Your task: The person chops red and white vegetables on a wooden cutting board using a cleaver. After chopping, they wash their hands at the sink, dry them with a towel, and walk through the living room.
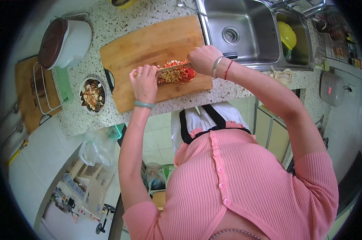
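Note:
My right hand (205, 60) is wrapped round the handle of a kitchen knife (175, 67), its dark end sticking out beyond the wrist. The blade lies over a heap of finely chopped red and pale pieces (171, 77) on a wooden cutting board (149, 48). At the other end of the blade, my left hand (144, 82) has its fingers curled together against the tip. The exact contact there is partly hidden. Left of the board stands a bowl (104, 96) of dark slices topped with chopped bits.
A double steel sink (245, 32) adjoins the board's right side, with a yellow strainer (287, 35) in its smaller basin. A white pot with a brown lid (71, 44) stands at the far left. A cloth (282, 76) lies by the sink's front edge.

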`<state>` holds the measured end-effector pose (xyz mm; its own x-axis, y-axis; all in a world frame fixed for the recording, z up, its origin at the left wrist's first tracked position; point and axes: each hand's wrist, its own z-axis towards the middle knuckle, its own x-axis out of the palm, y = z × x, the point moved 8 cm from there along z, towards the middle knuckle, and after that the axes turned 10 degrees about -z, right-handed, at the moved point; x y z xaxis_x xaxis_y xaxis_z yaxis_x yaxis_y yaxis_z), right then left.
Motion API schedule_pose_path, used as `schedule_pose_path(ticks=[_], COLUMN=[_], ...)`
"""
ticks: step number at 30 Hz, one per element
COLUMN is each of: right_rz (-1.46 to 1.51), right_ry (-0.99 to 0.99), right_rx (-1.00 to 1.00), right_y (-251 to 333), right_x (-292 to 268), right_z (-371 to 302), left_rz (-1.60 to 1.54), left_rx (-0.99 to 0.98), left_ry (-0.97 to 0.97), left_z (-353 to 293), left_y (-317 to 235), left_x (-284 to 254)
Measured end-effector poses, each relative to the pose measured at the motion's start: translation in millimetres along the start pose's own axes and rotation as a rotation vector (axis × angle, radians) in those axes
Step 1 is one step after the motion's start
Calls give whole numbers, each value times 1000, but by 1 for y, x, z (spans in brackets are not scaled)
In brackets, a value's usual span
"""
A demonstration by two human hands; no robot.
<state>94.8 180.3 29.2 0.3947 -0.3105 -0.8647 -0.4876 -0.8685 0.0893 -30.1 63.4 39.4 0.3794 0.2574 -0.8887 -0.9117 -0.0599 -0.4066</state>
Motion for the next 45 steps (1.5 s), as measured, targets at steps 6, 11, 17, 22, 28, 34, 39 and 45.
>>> schedule_pose_path(ticks=[6,11,17,22,28,34,39,45], right_rz=[35,21,12,-3,29,-16,42,53], right_ry=[-88,-46,2,-2,-114,-101,-34,-105], right_rx=[20,34,9,-8,45,21,30,107], right_y=[-7,-6,-7,-13,-14,-6,5,2], right_x=[34,31,-6,8,19,6,13,34], right_z=[0,0,11,21,7,1,-7,-17], left_rz=[32,34,3,23,80,-10,-22,15], left_rx=[-17,11,16,28,6,16,-3,-3], left_ry=[3,9,26,7,-58,-46,20,-1], left_z=[-11,-8,16,15,3,6,-10,-23], left_y=[-2,-4,7,10,-1,-2,3,-6], left_x=[24,15,-3,11,20,-2,7,22])
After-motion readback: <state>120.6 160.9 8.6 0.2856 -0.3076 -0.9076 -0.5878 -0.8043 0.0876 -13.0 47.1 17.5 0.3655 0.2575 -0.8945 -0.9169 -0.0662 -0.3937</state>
